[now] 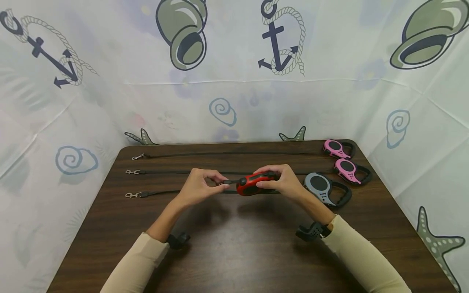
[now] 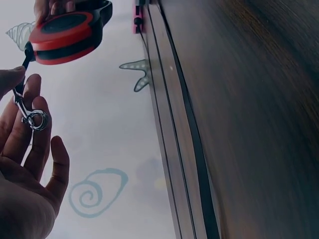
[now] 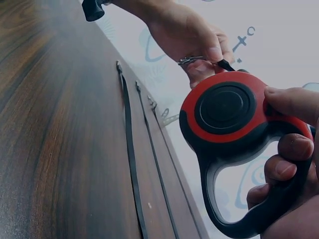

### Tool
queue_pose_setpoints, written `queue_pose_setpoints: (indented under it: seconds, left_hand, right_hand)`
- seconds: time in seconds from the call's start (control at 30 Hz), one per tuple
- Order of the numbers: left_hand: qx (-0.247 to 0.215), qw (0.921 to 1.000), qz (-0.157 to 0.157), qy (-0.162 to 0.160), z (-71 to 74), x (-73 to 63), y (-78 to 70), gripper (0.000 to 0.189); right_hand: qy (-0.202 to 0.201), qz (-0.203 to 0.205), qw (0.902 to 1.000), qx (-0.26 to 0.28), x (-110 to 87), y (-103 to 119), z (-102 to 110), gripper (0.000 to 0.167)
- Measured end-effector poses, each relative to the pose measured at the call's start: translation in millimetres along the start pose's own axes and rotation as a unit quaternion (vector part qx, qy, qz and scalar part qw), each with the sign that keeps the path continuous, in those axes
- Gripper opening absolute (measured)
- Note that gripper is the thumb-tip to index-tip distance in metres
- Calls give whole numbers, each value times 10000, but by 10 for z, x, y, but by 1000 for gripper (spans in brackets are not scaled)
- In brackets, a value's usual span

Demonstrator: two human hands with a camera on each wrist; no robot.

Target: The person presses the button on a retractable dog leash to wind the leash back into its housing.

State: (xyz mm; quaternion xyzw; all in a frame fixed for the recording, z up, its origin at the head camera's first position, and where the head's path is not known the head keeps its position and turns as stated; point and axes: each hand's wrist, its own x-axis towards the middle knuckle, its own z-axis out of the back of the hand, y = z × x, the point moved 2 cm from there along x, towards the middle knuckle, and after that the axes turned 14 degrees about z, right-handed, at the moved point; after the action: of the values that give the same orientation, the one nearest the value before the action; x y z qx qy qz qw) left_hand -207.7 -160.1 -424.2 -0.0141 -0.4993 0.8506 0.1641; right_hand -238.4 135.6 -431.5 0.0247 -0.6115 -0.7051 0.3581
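My right hand (image 1: 278, 181) grips the black handle of a red and black retractable dog leash (image 3: 224, 107), its thumb on the red casing. Close by on the left, my left hand (image 1: 203, 185) pinches the short black strap at the leash's outlet between thumb and forefinger. A silver snap hook (image 2: 35, 117) hangs from that strap against the left fingers. Both hands hold the leash above the table (image 1: 234, 252), over the middle of the laid-out straps.
Two pink retractable leashes (image 1: 346, 169) and a grey one (image 1: 318, 187) lie at the table's right. Their black straps (image 1: 172, 172) run left in roughly parallel lines, ending in silver snap hooks (image 1: 132, 195). A printed curtain (image 1: 234, 53) surrounds the table's back and sides.
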Motion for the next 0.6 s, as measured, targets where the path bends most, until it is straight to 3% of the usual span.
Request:
queue_pose_setpoints:
  seconds: [0.6]
  left_hand:
    - [-127, 9996, -252, 19, -112, 35, -50, 7]
  right_hand:
    - [22, 101, 9999, -38, 14, 12, -79, 33]
